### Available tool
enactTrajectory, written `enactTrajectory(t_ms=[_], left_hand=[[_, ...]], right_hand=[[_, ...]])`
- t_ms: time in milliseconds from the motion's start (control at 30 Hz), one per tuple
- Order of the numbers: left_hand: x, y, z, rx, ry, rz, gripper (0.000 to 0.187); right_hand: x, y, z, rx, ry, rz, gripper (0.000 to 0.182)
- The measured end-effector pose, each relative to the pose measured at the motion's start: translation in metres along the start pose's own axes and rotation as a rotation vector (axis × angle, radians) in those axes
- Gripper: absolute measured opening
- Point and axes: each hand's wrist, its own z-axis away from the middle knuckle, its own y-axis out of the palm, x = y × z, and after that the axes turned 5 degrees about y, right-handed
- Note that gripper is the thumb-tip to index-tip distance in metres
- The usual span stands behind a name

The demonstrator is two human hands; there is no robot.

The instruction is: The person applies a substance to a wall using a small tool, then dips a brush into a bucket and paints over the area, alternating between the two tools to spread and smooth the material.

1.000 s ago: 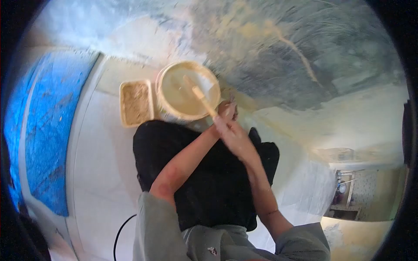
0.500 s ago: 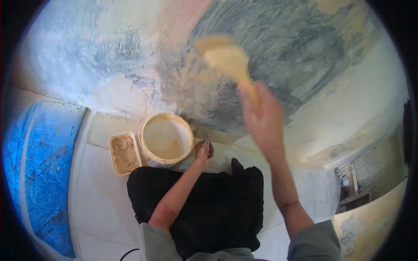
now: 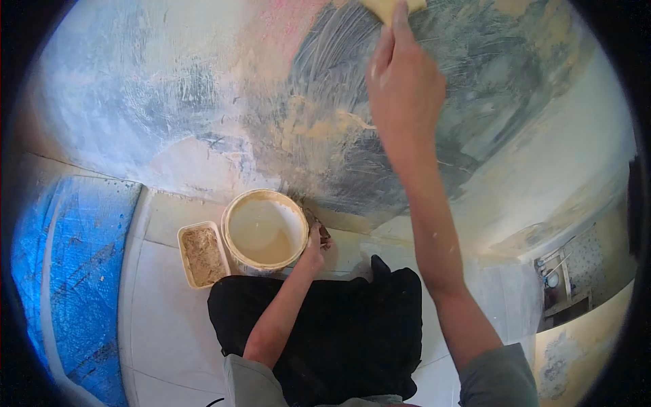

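My right hand (image 3: 408, 95) is closed on the handle of a wide, yellowish paintbrush (image 3: 388, 9), raised in front of the wall (image 3: 251, 81). The brush's bristle end is cut off by the top of the view. The wall is patchy, with grey-green, white, tan and pink areas and streaks. Low by the wall, my left hand (image 3: 314, 249) is closed on a small dark tool (image 3: 310, 218), mostly hidden by the fingers. It is beside the right side of a white bucket (image 3: 228, 234) containing cloudy, tan liquid.
Left of the bucket, a shallow rectangular tub (image 3: 205, 256) contains a brownish, crusted material. A blue plastic sheet (image 3: 85, 292) covers something at the far left. White floor tiles (image 3: 163, 325) lie below. A doorway-like opening (image 3: 576, 278) shows at the right.
My right hand has moved up with the paintbrush, partly out of the top of the view. My left hand stays beside the bucket. The view has shifted slightly.
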Motion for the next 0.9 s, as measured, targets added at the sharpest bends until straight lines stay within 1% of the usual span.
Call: enactTrajectory(t_ms=[33, 67, 133, 167, 233, 267, 300, 333, 367, 400, 433, 467, 500, 533, 567, 600, 633, 667, 700, 733, 800, 900], left_hand=[[-0.003, 0.002, 0.001, -0.003, 0.003, -0.003, 0.024], [-0.004, 0.004, 0.004, -0.033, -0.003, 0.002, 0.023], [-0.004, 0.004, 0.005, -0.064, -0.017, -0.002, 0.022], [-0.003, 0.003, 0.002, -0.060, -0.021, -0.017, 0.021], [-0.004, 0.003, 0.000, -0.058, -0.023, -0.037, 0.021], [-0.005, 0.005, 0.001, -0.055, 0.009, -0.057, 0.019], [-0.005, 0.006, 0.004, -0.052, 0.041, -0.075, 0.019], [0.006, -0.001, -0.012, -0.054, 0.040, -0.078, 0.019], [0.027, -0.016, -0.044, 0.019, 0.048, -0.002, 0.020], [0.040, -0.025, -0.064, 0.094, 0.057, 0.072, 0.021], [0.041, -0.027, -0.066, 0.094, 0.056, 0.068, 0.021], [0.042, -0.029, -0.068, 0.129, 0.037, 0.110, 0.021], [0.044, -0.031, -0.071, 0.162, 0.018, 0.154, 0.020], [0.036, -0.026, -0.055, 0.160, 0.014, 0.155, 0.020], [0.018, -0.013, -0.027, 0.059, 0.034, 0.058, 0.020], [0.007, -0.006, -0.010, -0.042, 0.052, -0.037, 0.019], [0.006, -0.005, -0.010, -0.043, 0.050, -0.033, 0.019], [0.007, -0.003, -0.010, -0.093, 0.039, -0.034, 0.020], [0.008, -0.001, -0.010, -0.141, 0.025, -0.036, 0.021], [0.009, 0.000, -0.010, -0.132, 0.019, -0.033, 0.021], [0.008, -0.003, -0.011, -0.062, 0.059, 0.001, 0.023], [0.012, -0.006, -0.019, -0.052, 0.059, 0.025, 0.023]], right_hand=[[-0.007, 0.008, 0.011, -0.025, -0.008, 0.115, 0.036], [-0.009, 0.010, 0.023, -0.024, -0.001, 0.115, 0.036], [-0.009, 0.007, 0.054, 0.089, -0.005, 0.149, 0.044], [-0.010, 0.005, 0.068, 0.091, 0.002, 0.151, 0.044], [-0.012, 0.001, 0.096, 0.326, 0.081, 0.195, 0.049], [-0.014, -0.001, 0.109, 0.327, 0.087, 0.195, 0.049], [-0.017, -0.001, 0.123, 0.381, 0.105, 0.190, 0.050], [-0.019, -0.002, 0.134, 0.435, 0.124, 0.185, 0.051], [-0.021, -0.004, 0.144, 0.436, 0.128, 0.185, 0.051], [-0.022, -0.006, 0.154, 0.519, 0.162, 0.201, 0.050], [-0.023, -0.008, 0.162, 0.602, 0.196, 0.218, 0.049], [-0.026, -0.009, 0.169, 0.603, 0.199, 0.219, 0.049], [-0.031, -0.011, 0.175, 0.656, 0.225, 0.167, 0.047], [-0.036, -0.013, 0.180, 0.710, 0.251, 0.115, 0.046], [-0.041, -0.016, 0.182, 0.712, 0.249, 0.116, 0.046], [-0.048, -0.019, 0.184, 0.799, 0.261, 0.116, 0.043], [-0.055, -0.021, 0.186, 0.884, 0.272, 0.117, 0.040], [-0.063, -0.022, 0.186, 0.886, 0.269, 0.122, 0.040], [-0.072, -0.022, 0.186, 0.877, 0.216, 0.127, 0.039], [-0.078, -0.024, 0.180, 0.865, 0.163, 0.136, 0.038], [-0.088, -0.028, 0.161, 0.828, 0.132, 0.162, 0.035], [-0.087, -0.045, 0.118, 0.738, 0.071, 0.196, 0.030]])
